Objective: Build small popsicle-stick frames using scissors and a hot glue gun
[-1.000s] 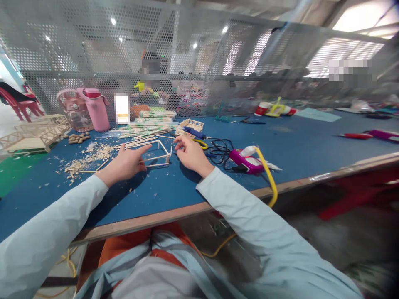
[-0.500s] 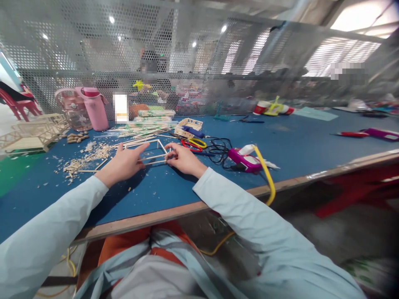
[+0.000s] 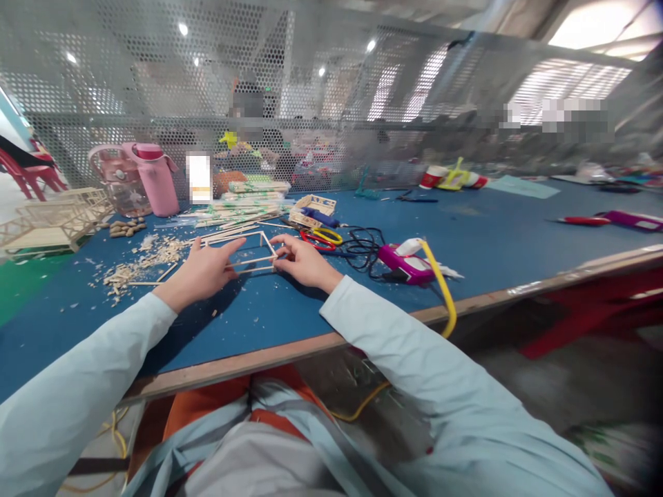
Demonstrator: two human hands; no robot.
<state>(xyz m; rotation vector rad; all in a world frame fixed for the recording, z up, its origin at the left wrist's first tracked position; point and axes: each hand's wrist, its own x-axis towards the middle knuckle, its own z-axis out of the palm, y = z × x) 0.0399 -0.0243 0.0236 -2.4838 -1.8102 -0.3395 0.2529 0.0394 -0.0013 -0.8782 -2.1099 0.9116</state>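
Note:
A small frame of thin wooden sticks [image 3: 263, 241] stands on the blue table [image 3: 481, 241] in front of me. My left hand [image 3: 199, 274] rests against its left side, fingers stretched along a stick. My right hand [image 3: 303, 262] pinches the frame's right corner between thumb and fingers. Both sleeves are light blue.
A purple glue gun [image 3: 407, 262] with a yellow cable lies to the right, past red and yellow scissors [image 3: 320, 239] and black cord. Wood scraps [image 3: 137, 266], loose sticks [image 3: 233, 217], pink bottles [image 3: 155, 181] and a stick model [image 3: 54, 221] sit left. A mesh screen stands behind.
My right hand moved left from above the scissors and closed on the frame's right corner. My left hand stayed at the frame's left side.

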